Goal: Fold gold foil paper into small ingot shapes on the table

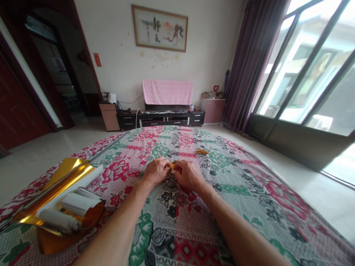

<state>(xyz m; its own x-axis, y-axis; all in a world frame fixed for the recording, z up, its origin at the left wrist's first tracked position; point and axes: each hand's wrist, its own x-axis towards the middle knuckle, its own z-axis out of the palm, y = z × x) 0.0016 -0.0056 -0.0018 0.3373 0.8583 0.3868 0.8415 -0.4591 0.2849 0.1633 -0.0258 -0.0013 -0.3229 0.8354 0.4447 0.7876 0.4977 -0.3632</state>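
Both my hands meet near the middle of the patterned cloth, around a small gold piece [173,167] with a white patch on it. My left hand [158,170] is closed, its thumb and fingertips pinching the piece's left side. From the right, my right hand [188,174] has its fingers curled on the same piece and covers part of it. Beyond my right hand lies a small folded gold item [202,152]. Shiny gold sheets [65,184], rolled and curled with white undersides, are spread at the left beside my left forearm.
A flowered cloth [235,188] covers the round surface in front of me. Past its far edge stand a low black cabinet [169,121] and a screen draped with a pink towel [168,92]. Purple curtains [244,66] and large windows are on the right.
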